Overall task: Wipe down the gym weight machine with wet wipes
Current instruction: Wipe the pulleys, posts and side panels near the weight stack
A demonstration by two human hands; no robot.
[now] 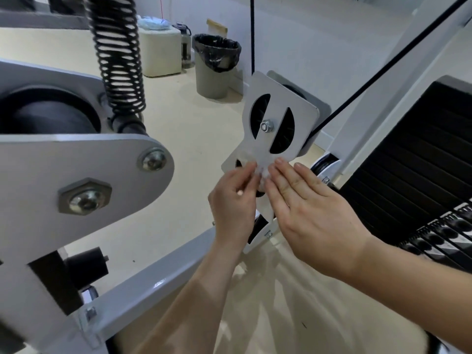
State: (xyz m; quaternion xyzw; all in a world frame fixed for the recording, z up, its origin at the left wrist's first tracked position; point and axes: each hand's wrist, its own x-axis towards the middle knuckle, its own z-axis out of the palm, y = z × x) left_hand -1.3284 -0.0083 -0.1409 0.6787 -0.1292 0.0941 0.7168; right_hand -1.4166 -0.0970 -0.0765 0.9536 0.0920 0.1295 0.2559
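Pinching the small crumpled white wet wipe [263,172] against the bottom edge of the flat white metal pulley plate [281,93], the left hand [233,198] is right on it, the right hand [309,203] rests straight-fingered alongside, and the plate's long axis runs up and away from both.

**One head-worn view, close over the hands**

A single wide-angle camera sits on the person's head, facing forward and down. It is close to the pulley plate [278,123] at frame centre, just above the left hand [233,198] and the right hand [314,208]. A machine bracket [76,175] looms nearest at the left edge, and a bin [214,67] stands far off at upper centre.
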